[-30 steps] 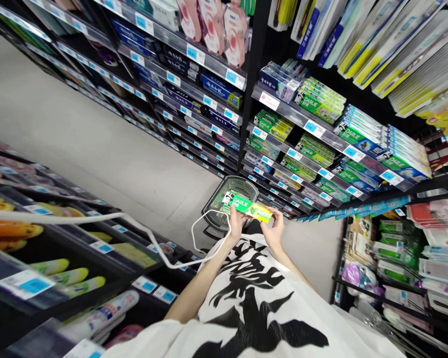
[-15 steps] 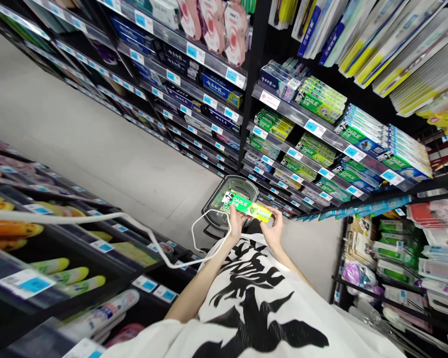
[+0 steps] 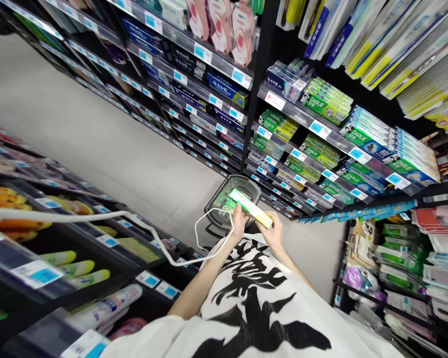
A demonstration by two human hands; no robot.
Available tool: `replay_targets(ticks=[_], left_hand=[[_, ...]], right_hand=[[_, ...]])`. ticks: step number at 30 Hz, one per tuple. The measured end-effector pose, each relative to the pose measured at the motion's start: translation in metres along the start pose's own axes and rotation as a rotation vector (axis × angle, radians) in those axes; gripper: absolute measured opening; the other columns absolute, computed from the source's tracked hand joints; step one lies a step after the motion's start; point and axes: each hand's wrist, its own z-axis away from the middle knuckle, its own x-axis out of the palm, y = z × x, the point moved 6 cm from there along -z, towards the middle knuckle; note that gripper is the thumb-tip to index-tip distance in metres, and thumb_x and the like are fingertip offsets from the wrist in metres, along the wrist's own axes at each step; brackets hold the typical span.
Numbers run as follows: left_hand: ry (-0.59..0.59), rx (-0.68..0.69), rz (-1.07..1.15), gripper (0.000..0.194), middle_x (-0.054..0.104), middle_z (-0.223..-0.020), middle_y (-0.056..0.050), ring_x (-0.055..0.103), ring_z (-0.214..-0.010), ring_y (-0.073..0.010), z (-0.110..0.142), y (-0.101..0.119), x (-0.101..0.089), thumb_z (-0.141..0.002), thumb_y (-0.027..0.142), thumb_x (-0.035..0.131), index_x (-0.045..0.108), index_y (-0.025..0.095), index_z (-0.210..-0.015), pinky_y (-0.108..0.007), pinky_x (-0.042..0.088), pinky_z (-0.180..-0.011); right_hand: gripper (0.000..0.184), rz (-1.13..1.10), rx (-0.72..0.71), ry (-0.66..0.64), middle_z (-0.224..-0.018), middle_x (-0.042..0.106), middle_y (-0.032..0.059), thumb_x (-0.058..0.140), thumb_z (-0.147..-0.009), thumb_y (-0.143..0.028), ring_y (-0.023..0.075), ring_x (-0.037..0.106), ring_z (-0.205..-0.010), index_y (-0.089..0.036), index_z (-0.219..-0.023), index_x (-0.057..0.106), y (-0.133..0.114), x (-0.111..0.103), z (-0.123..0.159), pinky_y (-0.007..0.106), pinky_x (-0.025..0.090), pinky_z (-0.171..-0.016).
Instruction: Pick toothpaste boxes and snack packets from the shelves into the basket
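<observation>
Here, the left hand (image 3: 239, 223) pinched the near left side of a green-and-yellow box (image 3: 251, 208), and the right hand (image 3: 272, 230) gripped its right end. The box was tilted above a gray basket (image 3: 256, 186) on the floor (image 3: 160, 169); shelves (image 3: 283, 117) stood at far right.

Pale grey floor (image 3: 149, 161) runs between dark shelves (image 3: 254, 94) packed with boxed goods and a lower rack (image 3: 127, 268) of tubes and bottles. White-and-blue price tags (image 3: 320, 129) line the shelf edges; bright light glints off the clear strips.
</observation>
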Motion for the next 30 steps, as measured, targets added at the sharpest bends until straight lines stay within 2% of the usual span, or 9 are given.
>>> replay_targets(ticks=[2,6,9,11,16,20,24,28,30], left_hand=[[0.016,0.007,-0.012,0.057,0.074,-0.116,-0.012,0.067,-0.116,-0.0274,0.001,0.0,0.0,-0.082,0.064,0.071,0.065,0.018,-0.115,-0.039,0.057,-0.092],[-0.007,-0.019,0.021,0.055,0.075,-0.112,-0.014,0.068,-0.114,-0.0293,0.005,0.003,0.004,-0.08,0.061,0.074,0.065,0.016,-0.111,-0.041,0.057,-0.09],[-0.051,-0.021,0.052,0.053,0.075,-0.111,-0.015,0.068,-0.116,-0.0317,0.005,0.005,0.009,-0.08,0.059,0.074,0.065,0.015,-0.11,-0.042,0.058,-0.089],[-0.02,-0.01,0.049,0.051,0.075,-0.112,-0.014,0.068,-0.114,-0.0311,0.004,0.005,0.005,-0.081,0.059,0.073,0.064,0.016,-0.108,-0.041,0.059,-0.088],[0.069,0.067,-0.043,0.047,0.075,-0.108,-0.009,0.074,-0.1,-0.0257,0.0,0.004,-0.009,-0.079,0.05,0.078,0.061,0.02,-0.111,-0.036,0.062,-0.079],[0.043,0.054,-0.075,0.047,0.076,-0.107,-0.011,0.075,-0.088,-0.0256,-0.001,-0.002,-0.007,-0.075,0.039,0.084,0.061,0.018,-0.11,-0.037,0.063,-0.073],[0.001,0.041,-0.089,0.048,0.076,-0.11,-0.014,0.076,-0.094,-0.0308,-0.007,-0.005,0.001,-0.069,0.029,0.089,0.063,0.016,-0.107,-0.043,0.064,-0.078],[-0.128,0.036,0.008,0.046,0.077,-0.112,-0.015,0.076,-0.094,-0.031,-0.014,-0.012,0.013,-0.07,0.031,0.088,0.067,0.017,-0.108,-0.04,0.064,-0.075],[-0.129,0.038,0.089,0.044,0.078,-0.108,-0.015,0.077,-0.087,-0.0286,-0.014,-0.023,0.017,-0.074,0.036,0.086,0.069,0.018,-0.11,-0.037,0.062,-0.071]], right_hand=[[0.026,0.044,-0.132,0.071,-0.113,0.068,0.0074,0.068,-0.083,-0.019,0.0257,0.064,-0.107,-0.026,-0.108,0.072,-0.009,-0.01,-0.003,0.045,0.053,-0.095],[0.035,0.15,-0.345,0.134,-0.112,0.069,0.0052,0.062,-0.082,-0.012,0.0276,0.062,-0.105,-0.033,-0.105,0.075,-0.017,-0.018,-0.001,0.052,0.052,-0.092],[0.033,0.191,-0.382,0.109,-0.107,0.071,0.0042,0.064,-0.081,-0.014,0.0291,0.063,-0.102,-0.036,-0.102,0.076,-0.016,-0.015,0.002,0.054,0.052,-0.089],[0.03,0.198,-0.381,0.079,-0.106,0.072,0.0046,0.068,-0.082,-0.018,0.0297,0.063,-0.101,-0.036,-0.104,0.076,-0.014,-0.012,0.002,0.055,0.053,-0.089],[0.033,0.202,-0.309,-0.14,-0.103,0.072,0.0075,0.074,-0.086,-0.03,0.0254,0.067,-0.092,-0.028,-0.119,0.069,-0.005,-0.009,-0.011,0.042,0.056,-0.081],[0.036,0.306,-0.211,-0.469,-0.104,0.071,0.007,0.069,-0.091,-0.04,0.023,0.067,-0.09,-0.024,-0.124,0.065,0.004,-0.011,-0.031,0.036,0.056,-0.082],[0.043,0.384,-0.174,-0.753,-0.118,0.07,0.0082,0.064,-0.095,-0.04,0.0243,0.068,-0.103,-0.023,-0.134,0.059,0.003,-0.018,-0.056,0.038,0.055,-0.093],[0.045,0.413,-0.245,-0.81,-0.129,0.066,0.0093,0.06,-0.095,-0.031,0.0261,0.063,-0.117,-0.025,-0.14,0.056,-0.007,-0.033,-0.089,0.042,0.05,-0.103],[0.044,0.454,-0.282,-0.773,-0.132,0.064,0.0095,0.06,-0.095,-0.029,0.027,0.06,-0.12,-0.026,-0.139,0.057,-0.011,-0.042,-0.113,0.043,0.048,-0.105]])
